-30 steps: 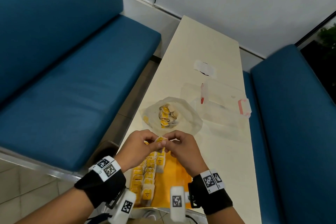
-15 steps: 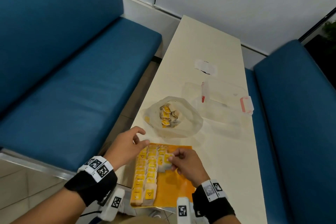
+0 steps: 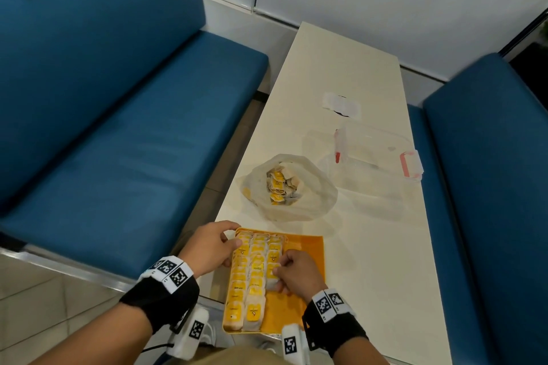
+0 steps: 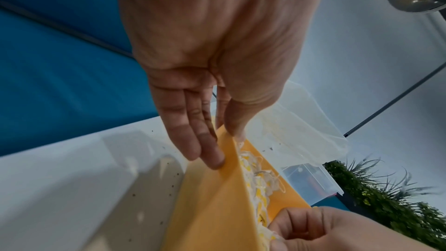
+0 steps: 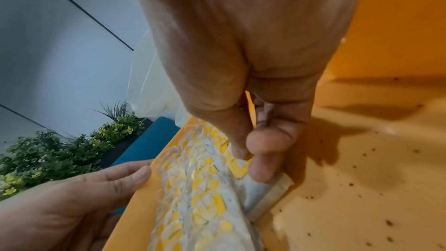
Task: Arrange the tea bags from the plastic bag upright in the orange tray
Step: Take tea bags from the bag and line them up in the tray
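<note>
The orange tray (image 3: 305, 275) lies at the table's near edge, with three rows of yellow-tagged tea bags (image 3: 252, 275) standing along its left side. My right hand (image 3: 280, 274) pinches one tea bag (image 5: 265, 186) by its tag at the near end of the third row, with the bag down on the tray floor (image 5: 337, 178). My left hand (image 3: 235, 234) holds the tray's far-left wall (image 4: 212, 198), straight fingers outside and thumb over the rim. Beyond the tray sits the open plastic bag (image 3: 299, 204) with more tea bags (image 3: 280, 187) inside.
A clear plastic box with red latches (image 3: 376, 157) stands right of the bag, with a white wrapper (image 3: 341, 104) farther back. Blue benches (image 3: 118, 142) flank the narrow cream table (image 3: 370, 246). The tray sits close to the table's left edge.
Both hands held a tea bag above the tray a second ago. The right hand has lowered it into the third row, and the left hand has moved to grasp the tray's far-left wall.
</note>
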